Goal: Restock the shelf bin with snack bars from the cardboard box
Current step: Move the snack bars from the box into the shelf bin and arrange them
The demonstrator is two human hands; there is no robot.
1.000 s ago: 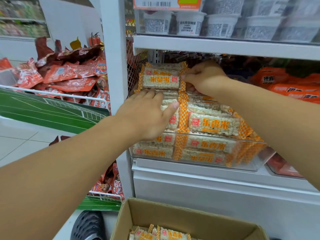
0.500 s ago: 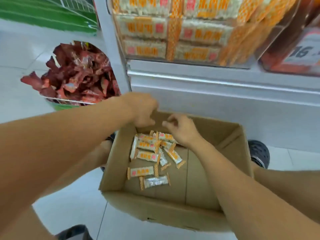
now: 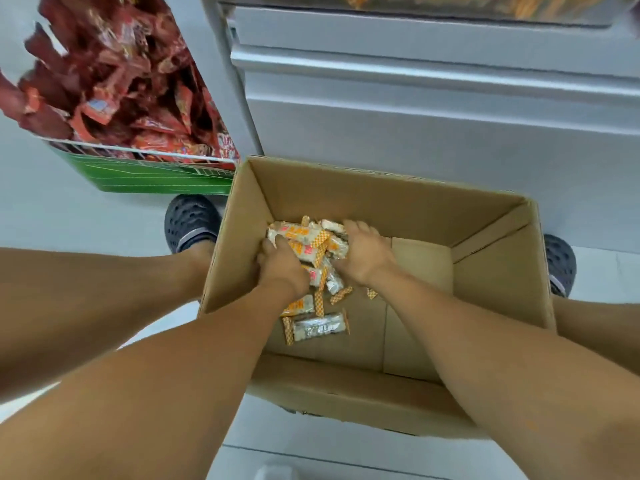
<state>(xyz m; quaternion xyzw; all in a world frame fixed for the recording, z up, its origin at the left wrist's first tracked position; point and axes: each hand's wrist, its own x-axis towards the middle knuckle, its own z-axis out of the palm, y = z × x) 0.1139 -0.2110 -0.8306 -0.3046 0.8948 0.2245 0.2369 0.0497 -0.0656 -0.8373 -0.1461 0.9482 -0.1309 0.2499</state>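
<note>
An open cardboard box (image 3: 491, 271) stands on the floor below the shelf. Inside lie several snack bars (image 3: 306, 239) in white and orange wrappers. My left hand (image 3: 282, 266) and my right hand (image 3: 363, 252) are both down in the box, curled around a bunch of bars pressed between them. More bars stay loose on the box floor, one (image 3: 318, 327) lying face down nearest me. Only the bottom edge of the clear shelf bin (image 3: 450, 8) shows at the top of the view.
A green-fronted wire basket (image 3: 145, 174) heaped with red snack packets stands left of the box. The grey shelf base (image 3: 433, 109) rises right behind the box. My dark shoes (image 3: 190, 220) flank the box on the white tiled floor.
My hands left the shelf bin and dropped into the box. Half a second ago they hovered over the bars; now they have closed together around a bunch of them.
</note>
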